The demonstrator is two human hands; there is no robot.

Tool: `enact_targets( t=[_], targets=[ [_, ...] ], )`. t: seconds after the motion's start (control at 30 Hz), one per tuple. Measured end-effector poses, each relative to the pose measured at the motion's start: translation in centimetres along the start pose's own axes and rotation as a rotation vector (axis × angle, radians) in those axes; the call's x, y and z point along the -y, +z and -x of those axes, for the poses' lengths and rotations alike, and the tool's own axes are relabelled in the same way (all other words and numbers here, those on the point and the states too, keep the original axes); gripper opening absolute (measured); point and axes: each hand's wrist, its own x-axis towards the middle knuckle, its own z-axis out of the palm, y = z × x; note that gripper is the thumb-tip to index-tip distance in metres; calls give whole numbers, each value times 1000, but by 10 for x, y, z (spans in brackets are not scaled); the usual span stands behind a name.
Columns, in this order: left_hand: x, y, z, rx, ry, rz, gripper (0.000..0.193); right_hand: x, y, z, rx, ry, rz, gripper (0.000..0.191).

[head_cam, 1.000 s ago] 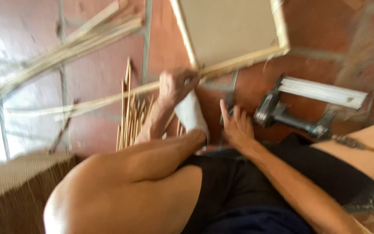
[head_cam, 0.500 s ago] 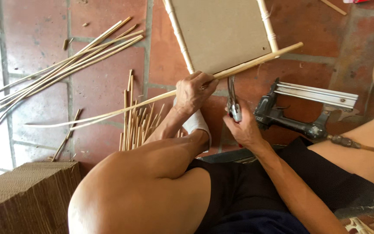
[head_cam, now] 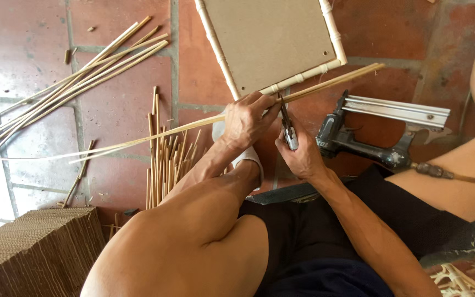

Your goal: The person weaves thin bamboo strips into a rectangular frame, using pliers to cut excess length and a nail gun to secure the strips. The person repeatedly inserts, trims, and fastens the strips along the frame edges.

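single head cam, looks steeply down from above, close on left hand (head_cam: pixel 247 118) and right hand (head_cam: pixel 301 157), knees at bottom edge, tiled floor (head_cam: pixel 122 99) fills rest

Two hands at work: left hand (head_cam: pixel 246 118), right hand (head_cam: pixel 302 157). One pair of cutting pliers (head_cam: pixel 288 129). One long cane strip (head_cam: pixel 204 122) under the cutters. One cane-framed board panel (head_cam: pixel 273 41). One pneumatic nail gun (head_cam: pixel 383 132). One bundle of long cane strips (head_cam: pixel 67 82), too many to count. One cluster of short cut sticks (head_cam: pixel 163 159), uncounted. One woven mat (head_cam: pixel 28 250).
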Motion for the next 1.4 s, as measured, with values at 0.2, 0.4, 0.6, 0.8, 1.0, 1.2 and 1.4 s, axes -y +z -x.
enact_targets(
  t=[0.2, 0.4, 0.6, 0.8, 1.0, 1.2, 1.4],
  targets=[
    [-4, -2, 4, 12, 4, 168, 14, -2, -8, -8, -237, 112, -216, 40],
    [-2, 6, 14, 146, 46, 208, 15, 5, -17, -37, -255, 83, -374, 40],
    [6, -33, 17, 169, 90, 25, 23, 16, -52, -46, -323, 208, -483, 38],
    [27, -74, 30, 201, -186, 40, 21, -23, -111, -81, -390, 100, -499, 39],
    [38, -49, 27, 101, -64, -102, 14, -47, -81, -95, -620, 92, -567, 48],
    [46, -51, 25, 88, -38, -105, 17, -50, -63, -94, -637, 54, -746, 54],
    [46, -46, 23, 84, -12, -122, 18, -50, -48, -93, -720, 35, -805, 53]
  ],
)
